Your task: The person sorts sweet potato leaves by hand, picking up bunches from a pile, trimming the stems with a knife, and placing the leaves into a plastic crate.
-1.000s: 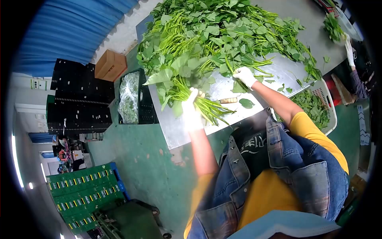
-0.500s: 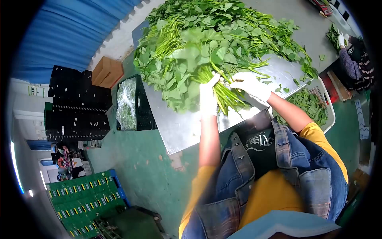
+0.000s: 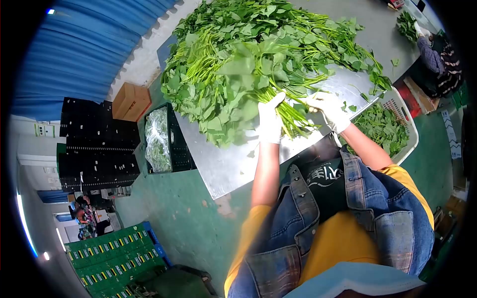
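White-gloved, my left hand is closed round a bunch of leafy greens, its cut stems pointing toward my body and its leaves spreading away. My right hand, also gloved in white, is just right of the bunch with fingers pinched. A green stem leads from the bunch to those fingertips. Beyond both hands, a large heap of the same greens covers much of the metal table. Some leaves in the bunch are blurred.
A white basket of greens stands right of the table. Left are a dark crate with a plastic-wrapped bundle, a cardboard box and stacked black crates. Green crates lie lower left. Another person handles greens at upper right.
My right hand has moved right, away from the bunch. My left hand, still round the stems, has shifted slightly right. The whole view has turned a little.
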Demonstrator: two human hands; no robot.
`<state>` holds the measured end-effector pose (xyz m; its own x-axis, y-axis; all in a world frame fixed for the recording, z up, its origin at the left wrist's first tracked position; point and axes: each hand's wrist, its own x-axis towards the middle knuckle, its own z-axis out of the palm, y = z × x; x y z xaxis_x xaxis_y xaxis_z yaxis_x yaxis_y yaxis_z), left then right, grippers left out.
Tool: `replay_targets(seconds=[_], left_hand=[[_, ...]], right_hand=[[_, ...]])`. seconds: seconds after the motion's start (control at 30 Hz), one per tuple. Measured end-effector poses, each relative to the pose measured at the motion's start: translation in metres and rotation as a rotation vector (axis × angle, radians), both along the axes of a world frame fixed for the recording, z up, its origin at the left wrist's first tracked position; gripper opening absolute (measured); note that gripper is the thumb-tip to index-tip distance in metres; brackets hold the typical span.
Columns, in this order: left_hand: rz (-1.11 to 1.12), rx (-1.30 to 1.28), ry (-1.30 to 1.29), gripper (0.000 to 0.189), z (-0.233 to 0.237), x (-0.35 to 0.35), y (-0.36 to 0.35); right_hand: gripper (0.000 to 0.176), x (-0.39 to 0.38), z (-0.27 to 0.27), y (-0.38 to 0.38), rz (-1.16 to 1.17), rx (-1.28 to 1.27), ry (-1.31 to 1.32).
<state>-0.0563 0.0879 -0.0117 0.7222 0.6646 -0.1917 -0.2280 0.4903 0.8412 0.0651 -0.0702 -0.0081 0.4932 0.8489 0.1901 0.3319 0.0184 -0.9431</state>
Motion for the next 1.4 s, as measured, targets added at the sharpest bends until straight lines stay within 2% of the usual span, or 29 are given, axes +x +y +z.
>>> replay_targets(seconds=[0.03, 0.07, 0.1, 0.17, 0.2, 0.23, 0.3, 0.33, 0.37, 0.43, 0.47, 0.53, 0.57, 0.67, 0.7, 0.77, 0.8, 0.83, 0.9, 1.0, 1.03, 1.1, 1.13, 1.23, 1.37, 1.4], left_hand=[[0.033, -0.263, 0.016, 0.024, 0.006, 0.003, -0.004], [0.133, -0.193, 0.071, 0.02, 0.01, 0.005, -0.011], [0.13, -0.192, 0.07, 0.02, -0.001, 0.006, -0.005], [0.136, -0.391, -0.096, 0.018, -0.032, 0.005, 0.014], [0.143, -0.408, -0.084, 0.016, -0.022, 0.005, 0.014], [0.142, -0.406, -0.085, 0.016, -0.014, 0.006, 0.013], [0.176, -0.227, -0.012, 0.018, 0.001, 0.01, 0.006], [0.196, -0.248, 0.03, 0.022, 0.011, 0.012, -0.006], [0.151, -0.112, 0.017, 0.026, -0.007, 0.018, -0.003], [0.145, 0.085, 0.076, 0.026, 0.027, 0.022, -0.025], [0.137, 0.087, 0.074, 0.026, 0.026, 0.025, -0.028], [0.194, 0.144, -0.105, 0.025, 0.026, 0.028, -0.031], [0.195, 0.146, -0.105, 0.025, 0.025, 0.027, -0.031], [0.136, 0.021, -0.045, 0.023, 0.033, 0.021, -0.033], [0.138, 0.022, -0.045, 0.023, 0.035, 0.02, -0.033], [0.185, -0.097, -0.013, 0.021, 0.038, 0.017, -0.032], [0.208, 0.105, 0.295, 0.019, 0.036, 0.017, -0.028], [0.194, 0.179, 0.16, 0.019, 0.01, 0.013, -0.02], [0.203, 0.148, 0.173, 0.02, -0.032, 0.016, -0.007], [0.163, 0.141, 0.136, 0.021, 0.04, 0.018, -0.034], [0.148, 0.169, 0.075, 0.022, 0.045, 0.023, -0.039], [0.108, 0.058, 0.053, 0.021, 0.048, 0.029, -0.041], [0.112, -0.095, -0.017, 0.022, 0.046, 0.035, -0.042], [0.065, -0.123, -0.007, 0.023, 0.033, 0.037, -0.036], [-0.008, 0.174, 0.082, 0.023, 0.027, 0.038, -0.037], [-0.01, 0.175, 0.08, 0.023, 0.03, 0.038, -0.037]], right_hand=[[0.024, 0.002, -0.006, -0.002, -0.066, 0.081, -0.048], [0.025, 0.002, -0.012, -0.005, -0.133, 0.108, 0.7], [0.027, -0.004, -0.012, -0.01, -0.222, 0.235, 0.602], [0.026, 0.025, -0.037, -0.015, -0.337, 0.348, 1.083], [0.024, 0.02, -0.04, -0.02, -0.348, 0.343, 0.464], [0.024, 0.022, -0.026, -0.019, -0.348, 0.346, 0.463], [0.019, 0.026, 0.004, -0.015, -0.193, 0.169, 0.717], [0.019, 0.018, 0.012, -0.008, -0.128, 0.161, 0.228], [0.02, -0.001, 0.058, 0.002, -0.176, 0.066, 0.704], [0.021, 0.0, 0.061, 0.017, -0.09, 0.033, 0.465], [0.021, 0.006, 0.052, 0.022, -0.098, 0.037, 0.463], [0.02, 0.01, 0.04, 0.034, -0.087, 0.098, -0.133], [0.02, 0.012, 0.034, 0.033, -0.085, 0.1, -0.133], [0.02, 0.009, 0.036, 0.034, -0.121, -0.006, 0.118], [0.02, 0.009, 0.034, 0.033, -0.119, -0.006, 0.117], [0.022, 0.011, 0.03, 0.029, -0.301, 0.101, 0.063], [0.021, 0.011, 0.034, 0.024, -0.352, 0.08, 0.05], [0.021, 0.012, 0.037, 0.022, -0.357, 0.08, 0.048], [0.018, 0.015, 0.041, 0.018, -0.453, 0.101, -0.123], [0.013, 0.012, 0.04, 0.017, -0.458, 0.116, -0.164], [0.011, 0.01, 0.038, 0.019, -0.461, 0.125, -0.164], [0.01, 0.004, 0.037, 0.022, -0.445, 0.158, -0.223], [0.011, 0.001, 0.036, 0.022, -0.423, 0.138, -0.249], [0.012, -0.002, 0.035, 0.019, -0.372, 0.086, -0.316], [0.012, -0.001, 0.038, 0.011, -0.388, 0.023, -0.386], [0.013, -0.001, 0.036, 0.009, -0.392, 0.061, -0.348]])
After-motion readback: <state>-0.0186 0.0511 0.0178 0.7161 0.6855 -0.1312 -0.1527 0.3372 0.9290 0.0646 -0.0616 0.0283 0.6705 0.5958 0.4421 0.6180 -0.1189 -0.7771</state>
